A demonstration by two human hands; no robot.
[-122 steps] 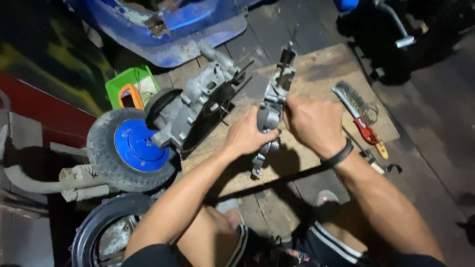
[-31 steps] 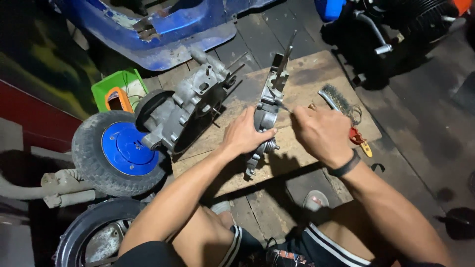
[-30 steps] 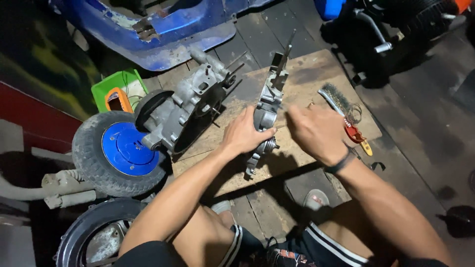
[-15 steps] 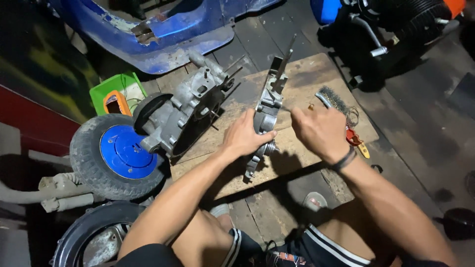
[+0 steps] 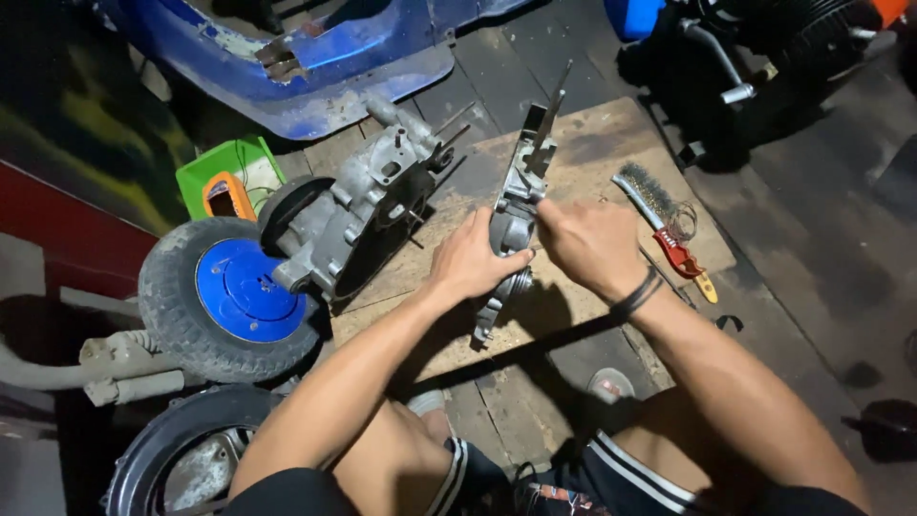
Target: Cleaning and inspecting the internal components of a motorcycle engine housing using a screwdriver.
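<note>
Dull grey cast metal, ribbed and greasy: the engine cover (image 5: 516, 205) stands on edge near the middle of the worn plywood board (image 5: 592, 143). The left hand (image 5: 470, 263) clasps its lower half; the right hand (image 5: 585, 244) pinches its right edge. A bulkier engine casing (image 5: 353, 225) overhangs the board's left edge beside a blue-hubbed wheel (image 5: 229, 291). A wire brush (image 5: 659, 215) lies near the right edge, bare wood around it.
</note>
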